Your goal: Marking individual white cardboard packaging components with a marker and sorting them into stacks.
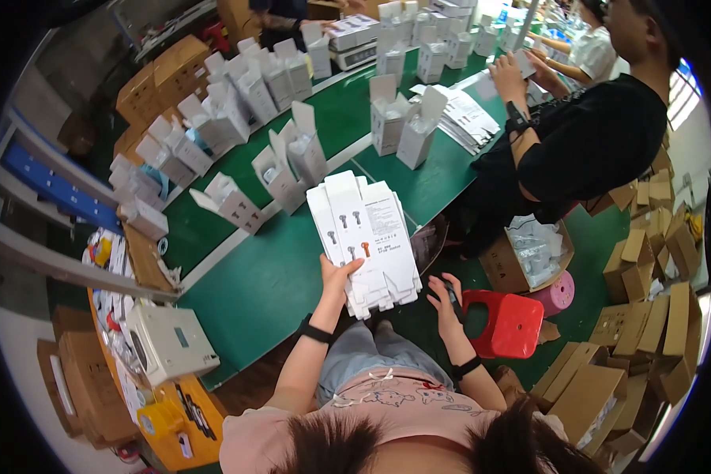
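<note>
A: In the head view, where's the stack?

B: The stack (383, 229) of flat white boxes is held above the tabletop (245, 292), over its near edge. The left hand (338, 276) is clamped on the lower left of it, thumb laid across the printed top.

A: And the right hand (446, 310)?

B: Off the stack, just beside it, fingers partly bent. A dark strip (454, 302) shows at the palm; I cannot tell whether it is gripped.

A: How would you handle this well?

B: I'd bring the right hand under the free right side, since one-sided support could let the sheets fan out. Their edges already look uneven, so I'd tap them square on the tabletop, keeping the thumb light to avoid creasing the panels and tabs. I'd set them down clear of the two upright boxes (387, 126) by the tabletop's right edge, which could tip if nudged.

A: Any writing?

B: The top sheet has small grey device pictures, one orange, and blocks of fine dark print, too small to read safely. The carton (502, 265) on the floor bears dark marks, likewise unclear.
</note>
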### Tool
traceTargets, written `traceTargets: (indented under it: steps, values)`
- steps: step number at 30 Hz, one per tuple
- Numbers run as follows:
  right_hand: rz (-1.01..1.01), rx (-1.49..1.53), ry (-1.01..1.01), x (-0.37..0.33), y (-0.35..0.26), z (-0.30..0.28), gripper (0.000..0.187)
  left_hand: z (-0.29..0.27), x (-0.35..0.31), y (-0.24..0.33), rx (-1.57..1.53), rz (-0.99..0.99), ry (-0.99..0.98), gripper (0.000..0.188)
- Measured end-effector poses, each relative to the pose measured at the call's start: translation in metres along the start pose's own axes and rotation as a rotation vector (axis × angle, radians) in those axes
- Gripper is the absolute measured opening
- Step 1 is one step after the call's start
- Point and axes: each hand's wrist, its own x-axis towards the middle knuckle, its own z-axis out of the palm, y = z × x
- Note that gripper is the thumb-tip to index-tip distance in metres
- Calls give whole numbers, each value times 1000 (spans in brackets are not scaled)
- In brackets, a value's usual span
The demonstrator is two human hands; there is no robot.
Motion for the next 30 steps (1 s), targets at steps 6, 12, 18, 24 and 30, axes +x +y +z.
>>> traceTargets:
  steps: [6,12,18,24,30]
  values:
    - [24,97,299,-30,6,-36,33,37,82,-23,90,-86,32,61]
    - [-2,225,547,-57,15,-28,31,67,115,-39,86,-76,-20,57]
    - [-61,305,872,-110,30,-34,28,81,116,-38,373,-196,-142,62]
    - [-115,492,1244,-182,46,-69,26,72,127,-41,562,-298,-234,62]
    - [-202,660,1411,-242,69,-134,26,105,64,-58,882,-256,-494,48]
